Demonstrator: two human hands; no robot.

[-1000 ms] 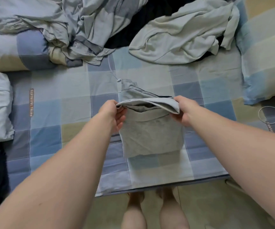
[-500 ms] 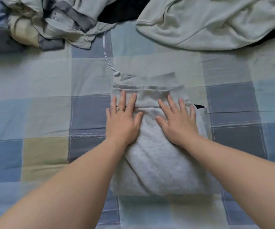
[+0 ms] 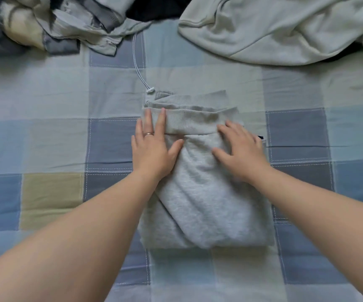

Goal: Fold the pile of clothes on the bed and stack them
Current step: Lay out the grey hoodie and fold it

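Note:
A folded grey sweat garment (image 3: 200,199) lies flat on the checked bedsheet (image 3: 56,138) in the middle of the view, its ribbed band at the far edge. My left hand (image 3: 152,147), with a ring on it, presses flat on the garment's left side, fingertips on the band. On the right side my right hand (image 3: 241,149) rests with fingers spread. A pale green top (image 3: 274,33) lies crumpled at the far right. A checked grey-blue garment (image 3: 84,20) is heaped at the far left.
A white cord with a toggle (image 3: 140,68) runs from the far heap down to the folded garment's far left corner. A dark cloth (image 3: 156,7) shows between the two far heaps.
A second ago both hands held the garment's folded edge up off the bed. It now lies flat, and my hands have slid outward over it from half a second ago.

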